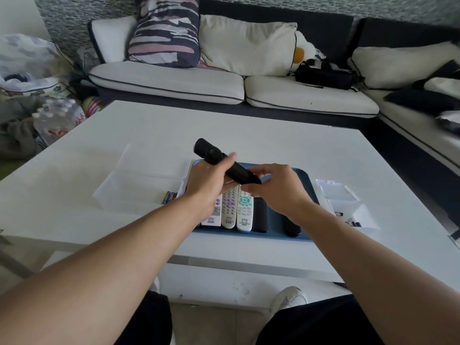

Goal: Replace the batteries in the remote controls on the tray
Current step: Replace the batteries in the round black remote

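Left hand (207, 181) grips black remote (225, 161) mid-body, long axis slanting toward right hand (272, 186), which pinches its near end.

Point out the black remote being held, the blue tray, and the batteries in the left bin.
black remote (207, 150), head view, upper body above the left hand.
blue tray (302, 176), head view, bare far right corner.
batteries (168, 197), head view, their middle.

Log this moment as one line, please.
step: working on black remote | left hand: grips it | right hand: at its near end | where: above tray | batteries: in left box
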Available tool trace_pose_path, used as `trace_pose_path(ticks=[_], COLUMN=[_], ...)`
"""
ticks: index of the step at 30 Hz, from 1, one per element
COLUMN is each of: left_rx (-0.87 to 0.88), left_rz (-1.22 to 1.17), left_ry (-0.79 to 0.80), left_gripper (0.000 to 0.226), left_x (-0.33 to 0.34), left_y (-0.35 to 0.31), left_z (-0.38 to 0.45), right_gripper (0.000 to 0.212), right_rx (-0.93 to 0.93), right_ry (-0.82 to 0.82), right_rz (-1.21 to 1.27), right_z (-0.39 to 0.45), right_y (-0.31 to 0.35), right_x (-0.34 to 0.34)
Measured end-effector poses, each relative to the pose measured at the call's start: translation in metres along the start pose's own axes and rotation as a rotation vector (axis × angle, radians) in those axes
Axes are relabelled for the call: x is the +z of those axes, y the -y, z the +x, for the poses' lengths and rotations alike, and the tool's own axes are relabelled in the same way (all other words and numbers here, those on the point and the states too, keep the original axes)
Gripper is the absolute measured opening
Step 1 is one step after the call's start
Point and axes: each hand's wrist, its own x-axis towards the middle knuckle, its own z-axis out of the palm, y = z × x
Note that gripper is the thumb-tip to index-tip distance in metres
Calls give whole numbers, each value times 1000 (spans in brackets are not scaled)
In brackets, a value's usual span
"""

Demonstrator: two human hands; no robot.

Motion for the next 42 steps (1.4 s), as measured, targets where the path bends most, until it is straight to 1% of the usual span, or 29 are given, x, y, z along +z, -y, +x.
trace_pose_path(ticks=[2,4,7,9,11,13,16,18,19,21,24,26,29,33,35,38,40,42], left_rx=[-77,-108,-110,-97,-92,-107,-221,-278,-289,-287,-268,-262,-258,-249,-252,-232,-219,-216], left_rz=[-83,-69,-39,-22,6,16,-58,-113,-110,-87,-110,-100,-70,-49,-77,-111,-130,-144], left_ry=[-24,-67,-129,-179,-223,-240,-211,-178,-155,-119,-89,-74,-26,52,94,155,190,218], left_gripper=[32,35,40,42,43,46,46,36,27,17,26,31,30,28,27,26,27,30], left_x=[0,-3,-9,-16,-23,-29,-30,-28,-27,-24,-21,-17,-14,-12,-11,-9,-7,-4], left_y=[-3,-2,-1,-2,-4,-4,-6,-7,-7,-8,-8,-8,-6,-6,-7,-8,-8,-8], left_z=[-1,2,7,11,13,15,13,12,11,8,7,5,4,4,3,2,2,0], right_gripper=[27,20,20,21,20,24,34,37,39,40,37,38,38,39,40,30,23,27], right_rx=[0,11,38,39,29,41,41,42,35,10,-20,-41,-56,-48,-31,-55,-146,-290], right_ry=[52,90,67,38,52,134,354,460,476,456,393,352,305,284,275,135,5,-105], right_rz=[3,-10,9,-62,-175,-257,-434,-538,-599,-732,-855,-887,-932,-942,-918,-797,-620,-468], right_z=[-1,-2,-2,-4,-8,-13,-27,-38,-42,-47,-50,-52,-53,-51,-50,-42,-35,-28], right_y=[0,-1,-4,-7,-11,-16,-23,-27,-30,-38,-46,-49,-48,-45,-41,-28,-18,-10], right_x=[-2,-4,-9,-13,-15,-13,-2,10,17,27,37,40,39,33,28,17,10,8])
